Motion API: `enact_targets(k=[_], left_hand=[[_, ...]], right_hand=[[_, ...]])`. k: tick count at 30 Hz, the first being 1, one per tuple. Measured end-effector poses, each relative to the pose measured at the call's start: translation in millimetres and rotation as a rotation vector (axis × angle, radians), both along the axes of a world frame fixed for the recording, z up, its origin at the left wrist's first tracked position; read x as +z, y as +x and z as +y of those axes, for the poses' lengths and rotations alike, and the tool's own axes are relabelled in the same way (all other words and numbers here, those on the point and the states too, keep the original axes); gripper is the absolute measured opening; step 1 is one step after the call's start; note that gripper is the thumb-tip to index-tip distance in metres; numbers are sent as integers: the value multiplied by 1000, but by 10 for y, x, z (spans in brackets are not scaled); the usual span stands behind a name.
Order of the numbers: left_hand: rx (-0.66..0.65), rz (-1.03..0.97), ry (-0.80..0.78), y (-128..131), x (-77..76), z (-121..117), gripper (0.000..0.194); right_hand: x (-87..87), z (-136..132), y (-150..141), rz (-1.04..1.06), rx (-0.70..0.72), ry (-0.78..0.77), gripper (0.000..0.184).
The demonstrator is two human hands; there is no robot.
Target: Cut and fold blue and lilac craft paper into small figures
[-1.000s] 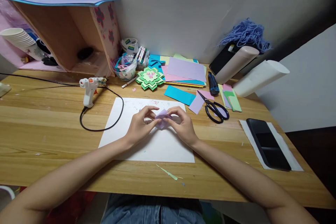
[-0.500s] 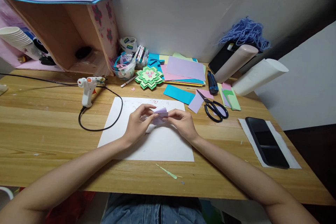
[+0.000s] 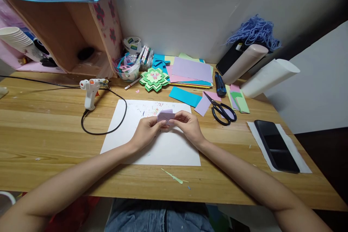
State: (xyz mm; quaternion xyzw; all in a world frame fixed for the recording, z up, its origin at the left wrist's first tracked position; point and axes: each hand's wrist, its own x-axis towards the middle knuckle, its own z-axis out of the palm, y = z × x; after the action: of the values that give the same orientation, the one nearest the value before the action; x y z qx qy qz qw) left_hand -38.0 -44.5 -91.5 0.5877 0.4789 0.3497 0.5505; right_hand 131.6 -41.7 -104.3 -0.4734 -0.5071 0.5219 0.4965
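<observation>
A small folded piece of lilac paper (image 3: 165,115) is held between my two hands, over a white sheet (image 3: 130,152) that lies on the table. My left hand (image 3: 146,130) pinches its lower left part, thumb in front. At its right edge, the thumb and fingers of my right hand (image 3: 189,127) are closed on it. Fingertips hide part of the lower edge. Small coloured marks show on the white sheet beyond the paper. Black-handled scissors (image 3: 221,108) lie to the right, touching a loose lilac paper piece (image 3: 202,106).
A white glue gun (image 3: 91,92) with a looping cord stands at left. Behind the sheet are a layered green paper flower (image 3: 154,79), a blue strip (image 3: 185,96), stacked coloured paper (image 3: 191,69) and a cutter (image 3: 220,85). A phone (image 3: 276,146) lies at right.
My left hand has shifted slightly down, its fingers now lower on the lilac paper. The paper has turned so that more of its flat face shows. My right hand has stayed nearly in place.
</observation>
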Motion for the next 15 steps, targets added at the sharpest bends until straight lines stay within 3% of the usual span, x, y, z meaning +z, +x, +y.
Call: enact_targets(k=[3,8,15], left_hand=[[7,10,1,-3,5,12,25],[-24,-54,-21,-11,1,21,30],[32,36,73,-45,23,59,29]], right_hand=[[15,-10,-4,-53,51,31,18],[30,-32,-5,-127,7,142,14],[19,-38,3,-96,17,118,18]])
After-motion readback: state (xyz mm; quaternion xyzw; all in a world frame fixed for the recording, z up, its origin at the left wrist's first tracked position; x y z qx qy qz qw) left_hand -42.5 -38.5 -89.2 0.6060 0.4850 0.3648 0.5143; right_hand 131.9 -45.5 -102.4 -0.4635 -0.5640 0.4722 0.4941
